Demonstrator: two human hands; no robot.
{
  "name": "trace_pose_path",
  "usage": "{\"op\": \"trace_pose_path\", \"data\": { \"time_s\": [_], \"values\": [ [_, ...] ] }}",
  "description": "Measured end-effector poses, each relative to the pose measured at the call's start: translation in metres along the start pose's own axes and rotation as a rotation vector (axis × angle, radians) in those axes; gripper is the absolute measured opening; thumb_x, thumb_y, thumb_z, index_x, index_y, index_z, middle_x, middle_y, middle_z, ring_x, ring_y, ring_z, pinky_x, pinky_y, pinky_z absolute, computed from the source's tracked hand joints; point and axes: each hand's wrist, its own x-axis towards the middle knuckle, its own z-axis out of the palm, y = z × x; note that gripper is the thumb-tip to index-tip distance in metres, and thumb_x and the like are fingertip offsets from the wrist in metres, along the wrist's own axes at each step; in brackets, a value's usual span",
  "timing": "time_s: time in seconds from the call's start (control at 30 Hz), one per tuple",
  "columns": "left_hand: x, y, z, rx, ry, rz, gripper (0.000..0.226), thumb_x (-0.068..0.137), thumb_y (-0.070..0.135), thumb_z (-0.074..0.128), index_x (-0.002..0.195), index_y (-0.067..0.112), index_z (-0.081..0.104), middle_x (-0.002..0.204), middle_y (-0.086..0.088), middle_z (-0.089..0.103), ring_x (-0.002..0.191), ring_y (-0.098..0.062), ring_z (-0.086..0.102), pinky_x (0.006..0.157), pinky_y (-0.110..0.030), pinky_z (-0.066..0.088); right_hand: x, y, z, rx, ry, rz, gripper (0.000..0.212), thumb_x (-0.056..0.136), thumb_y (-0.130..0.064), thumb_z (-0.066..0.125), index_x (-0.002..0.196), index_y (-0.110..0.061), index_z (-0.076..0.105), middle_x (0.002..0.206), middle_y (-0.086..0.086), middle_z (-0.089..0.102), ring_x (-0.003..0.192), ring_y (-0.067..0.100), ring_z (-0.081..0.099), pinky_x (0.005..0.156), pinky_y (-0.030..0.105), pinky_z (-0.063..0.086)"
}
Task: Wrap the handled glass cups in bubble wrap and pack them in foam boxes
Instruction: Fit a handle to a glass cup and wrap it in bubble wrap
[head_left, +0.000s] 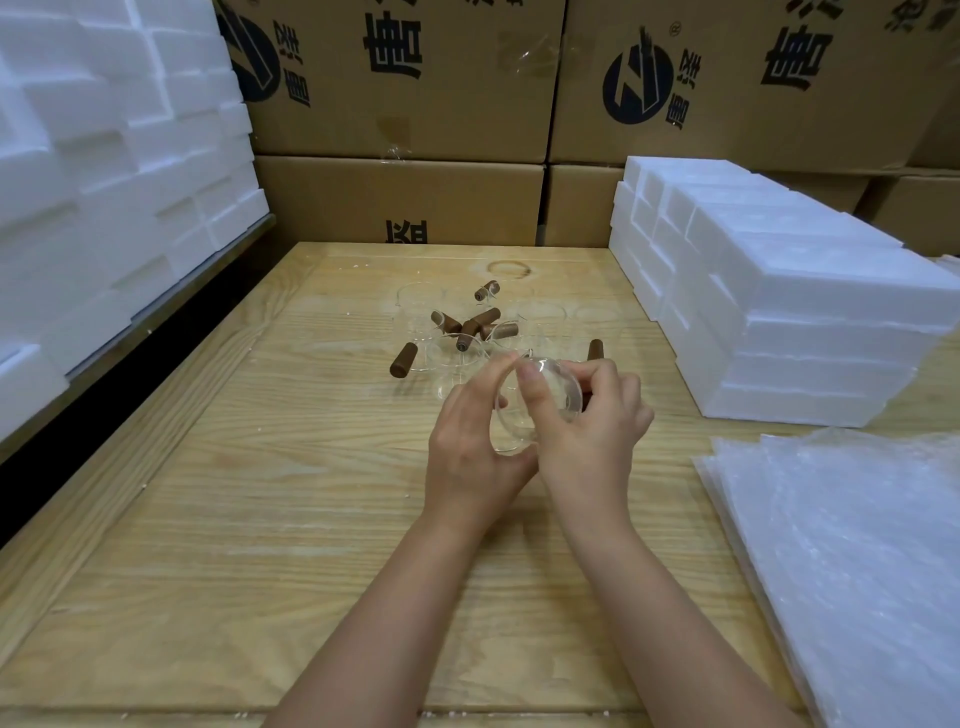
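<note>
Two slender forearms are seen in the lower middle of the frame, the left forearm (374, 623) and the right forearm (654, 613), both left bare from the bottom edge up to the wrists. The left hand (467, 441) and the right hand (592, 431) are likewise uncovered. A short, plainly kept thumbnail (531, 375) is shown on the right hand, near the frame's centre.

Both bare forearms reach forward, the left hand (467, 447) and right hand (589, 431) meeting, fingers curled round one glass cup (560, 391).
</note>
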Motion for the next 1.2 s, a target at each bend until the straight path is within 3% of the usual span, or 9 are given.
{"op": "trace_pose_path", "data": {
  "time_s": [0.17,0.33,0.43,0.6,0.67,0.8,0.9,1.07,1.2],
  "values": [
    [0.000,0.000,-0.002,0.014,-0.006,-0.041,0.065,0.071,0.038,0.069,0.128,0.017,0.046,0.114,0.011,0.057,0.077,-0.015,0.060,0.075,-0.022,0.048,0.004,0.000,0.000,0.056,0.026,-0.018,0.038,0.080,-0.063,0.037,0.079,-0.031,0.058,0.087,-0.012,0.045,0.094,0.009,0.030,0.081,0.000,0.025],
    [0.002,0.005,-0.004,0.042,-0.018,-0.089,0.069,0.072,0.046,0.066,0.125,0.002,0.056,0.110,-0.004,0.065,0.077,-0.020,0.063,0.075,-0.023,0.046,0.008,0.009,0.002,0.044,0.029,-0.050,0.045,0.103,-0.035,0.027,0.102,-0.019,0.069,0.092,-0.012,0.048,0.102,0.012,0.035,0.082,-0.004,0.022],
    [0.003,0.006,-0.005,0.021,-0.010,-0.090,0.065,0.072,0.043,0.070,0.128,0.017,0.051,0.110,-0.001,0.063,0.082,-0.019,0.062,0.077,-0.021,0.046,0.007,0.008,0.002,0.043,0.051,-0.109,0.038,0.102,-0.034,0.028,0.103,-0.024,0.065,0.096,-0.013,0.047,0.104,0.014,0.041,0.084,-0.003,0.025],
    [0.002,0.003,-0.005,-0.080,0.016,-0.080,0.072,0.072,0.030,0.082,0.130,0.024,0.039,0.136,0.004,0.049,0.108,-0.020,0.062,0.093,-0.024,0.048,0.015,0.014,-0.003,0.278,0.137,0.006,0.017,0.097,-0.037,0.048,0.108,-0.024,0.051,0.118,0.002,0.049,0.090,-0.005,0.058,0.081,0.014,0.049],
    [0.002,0.002,-0.004,-0.121,0.014,-0.088,0.070,0.073,0.029,0.081,0.129,0.024,0.039,0.141,0.002,0.046,0.121,-0.020,0.057,0.098,-0.026,0.047,0.019,0.017,-0.006,0.371,0.077,0.145,0.021,0.094,-0.040,0.053,0.093,-0.020,0.055,0.102,0.007,0.064,0.085,0.012,0.067,0.077,0.034,0.057],
    [0.002,0.000,-0.004,-0.183,-0.013,-0.140,0.075,0.071,0.022,0.083,0.131,0.024,0.039,0.149,-0.004,0.037,0.136,0.002,0.036,0.106,-0.018,0.036,0.022,0.018,-0.005,0.462,0.032,0.156,0.024,0.096,-0.034,0.053,0.083,-0.014,0.056,0.071,-0.006,0.066,0.061,0.005,0.064,0.060,0.024,0.053],
    [0.001,-0.002,-0.004,-0.174,-0.094,-0.215,0.104,0.059,0.041,0.088,0.141,0.028,0.025,0.153,0.006,0.026,0.144,-0.011,0.026,0.117,-0.041,0.028,0.020,0.017,-0.004,0.427,0.089,0.093,0.018,0.095,-0.034,0.053,0.086,-0.018,0.053,0.073,-0.007,0.065,0.067,0.006,0.060,0.068,0.036,0.057],
    [0.002,0.002,-0.009,-0.163,-0.086,-0.320,0.113,0.060,0.085,0.054,0.146,0.020,0.019,0.131,0.024,0.042,0.142,0.006,0.014,0.120,-0.042,-0.003,0.019,0.014,-0.006,0.503,0.096,0.002,0.009,0.096,-0.021,0.054,0.087,-0.023,0.053,0.080,-0.004,0.065,0.077,0.001,0.066,0.054,0.021,0.054],
    [0.002,0.000,-0.007,-0.183,-0.103,-0.298,0.090,0.076,0.072,0.046,0.142,0.012,0.033,0.109,0.019,0.060,0.134,0.010,0.028,0.117,-0.049,0.005,0.016,0.016,-0.004,0.464,0.026,-0.071,0.009,0.095,-0.021,0.055,0.088,-0.027,0.054,0.079,-0.009,0.067,0.082,0.006,0.068,0.061,0.030,0.058]
  ]
}}
